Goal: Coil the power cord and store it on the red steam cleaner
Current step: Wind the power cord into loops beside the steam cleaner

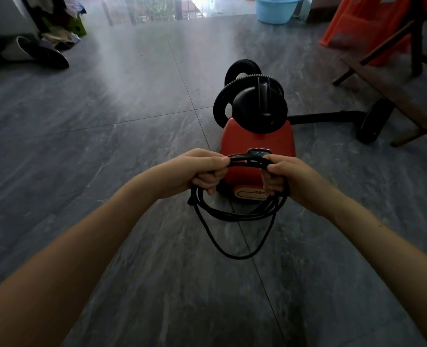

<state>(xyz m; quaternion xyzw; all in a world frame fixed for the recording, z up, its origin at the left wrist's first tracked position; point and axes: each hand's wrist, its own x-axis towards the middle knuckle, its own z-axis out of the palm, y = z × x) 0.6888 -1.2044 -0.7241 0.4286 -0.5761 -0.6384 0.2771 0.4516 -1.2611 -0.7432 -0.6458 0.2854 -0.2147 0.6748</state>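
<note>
Item: power cord point(235, 215), black, one, gathered into several loops, exact number of turns hard to count where strands overlap; one longer loop hangs lower, nearer to me. Held by: my left hand point(202, 171) and right hand point(286, 177), both fists closed around the top of the bundle, left and right of its middle, thumbs pressing the strands. Location: in the air just in front of the near face of the red steam cleaner point(257, 141), one, standing on the grey tile floor point(107, 146). Fitted: one black ribbed hose point(220, 106) coiled over its top. Step in hand, as I judge it: coiling is nearly done, storing not yet begun. Next move calls for drawing the low loop level, then settling the bundle onto the machine. Far right: one blue basin point(275, 8).
</note>
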